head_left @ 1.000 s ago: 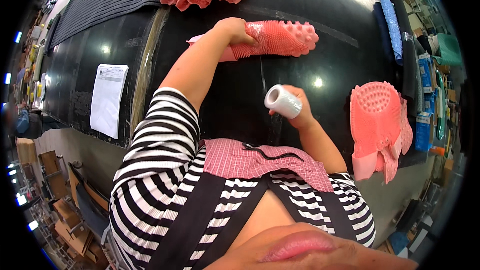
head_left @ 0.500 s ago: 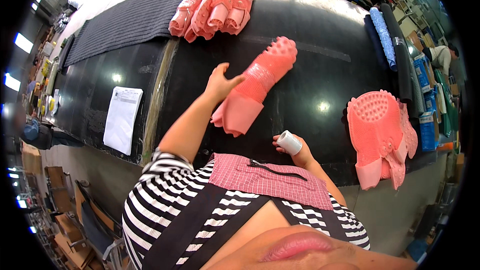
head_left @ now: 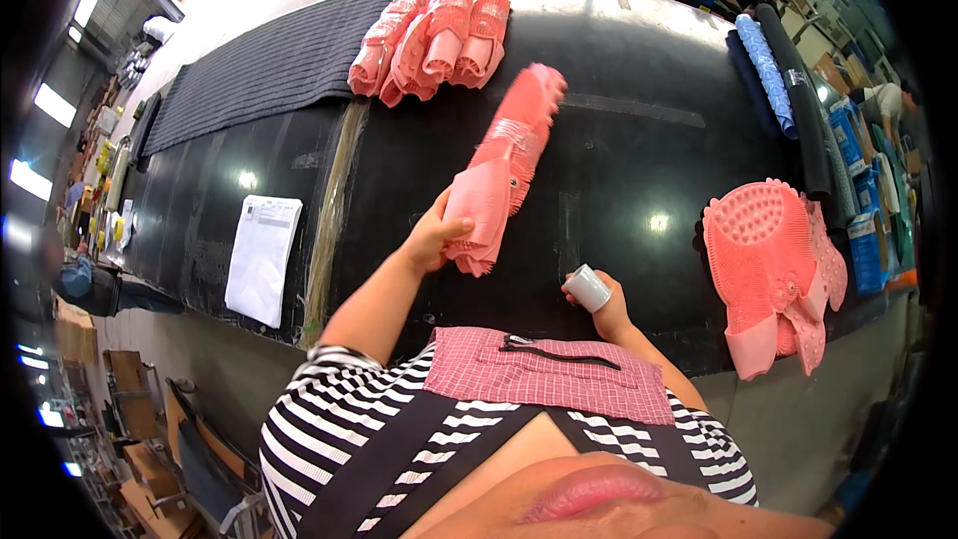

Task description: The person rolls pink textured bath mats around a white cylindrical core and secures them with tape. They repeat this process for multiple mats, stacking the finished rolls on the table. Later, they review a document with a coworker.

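Observation:
My left hand (head_left: 429, 240) grips the lower end of a pink rubber foot scrubber (head_left: 499, 165), rolled into a long bundle with bristles and knobs. Clear film shines around its middle, and it tilts up and to the right over the black tabletop (head_left: 639, 150). Close to the table's near edge, my right hand (head_left: 612, 312) is closed around a small whitish roll (head_left: 589, 288), perhaps wrapping film. Further right lies a loose stack of flat pink foot scrubbers (head_left: 763, 265). Several rolled, film-wrapped scrubbers (head_left: 439, 35) are piled at the far side.
White printed sheets (head_left: 262, 260) lie left of a taped seam (head_left: 334, 210). A ribbed dark mat (head_left: 264, 65) covers the far left. Blue and dark fabric rolls (head_left: 788, 90) stand along the right edge. Another person (head_left: 883, 105) bends at the far right, and a second person (head_left: 90, 279) is at the left.
My left hand has closed on the lower end of the rolled scrubber. The bundle has turned more upright and rolled over, showing its smooth flap. My right hand still holds the roll.

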Available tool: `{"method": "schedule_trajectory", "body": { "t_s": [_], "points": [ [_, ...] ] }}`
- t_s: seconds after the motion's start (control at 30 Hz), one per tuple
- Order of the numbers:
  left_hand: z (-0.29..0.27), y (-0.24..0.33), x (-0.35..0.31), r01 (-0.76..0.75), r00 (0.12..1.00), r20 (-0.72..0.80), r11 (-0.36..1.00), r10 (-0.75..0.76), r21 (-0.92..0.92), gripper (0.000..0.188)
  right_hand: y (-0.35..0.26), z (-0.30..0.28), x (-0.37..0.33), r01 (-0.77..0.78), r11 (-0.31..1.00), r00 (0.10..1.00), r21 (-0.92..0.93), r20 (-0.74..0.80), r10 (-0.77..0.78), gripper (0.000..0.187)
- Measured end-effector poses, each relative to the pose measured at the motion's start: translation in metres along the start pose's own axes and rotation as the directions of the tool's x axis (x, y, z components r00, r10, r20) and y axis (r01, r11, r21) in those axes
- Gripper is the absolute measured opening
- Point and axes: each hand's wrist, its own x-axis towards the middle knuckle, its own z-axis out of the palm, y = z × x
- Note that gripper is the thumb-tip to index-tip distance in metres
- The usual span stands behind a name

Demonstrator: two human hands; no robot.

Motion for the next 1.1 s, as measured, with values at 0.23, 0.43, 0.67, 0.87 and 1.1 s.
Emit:
{"method": "schedule_trajectory", "body": {
  "t_s": [0.23, 0.43, 0.67, 0.87, 1.1],
  "points": [
    [-0.005, 0.097, 0.006, -0.486, 0.872, -0.031, 0.872, 0.488, 0.064, 0.098, -0.002, 0.003, -0.003, -0.026, 0.996, 0.999, 0.083, -0.022, 0.028, 0.020],
    [-0.069, 0.288, 0.107, -0.443, 0.856, 0.033, 0.697, 0.517, 0.564, 0.093, -0.003, 0.005, -0.005, -0.044, 0.998, 0.998, 0.049, -0.045, 0.046, 0.022],
    [-0.198, 0.208, 0.229, 0.351, 0.771, -0.107, -0.280, 0.628, 0.894, 0.072, 0.004, 0.008, 0.000, -0.054, 0.997, 0.998, 0.051, -0.016, 0.054, 0.021],
    [-0.185, 0.201, 0.220, 0.203, 0.797, -0.007, -0.256, 0.604, 0.945, 0.069, 0.007, 0.006, -0.009, 0.013, 0.997, 0.997, -0.081, -0.076, -0.019, 0.017],
    [-0.112, 0.126, 0.139, -0.240, 0.717, 0.365, -0.281, 0.594, 0.929, 0.043, 0.012, 0.008, -0.002, 0.091, 0.969, 0.991, -0.230, -0.071, -0.110, 0.013]
  ]
}}
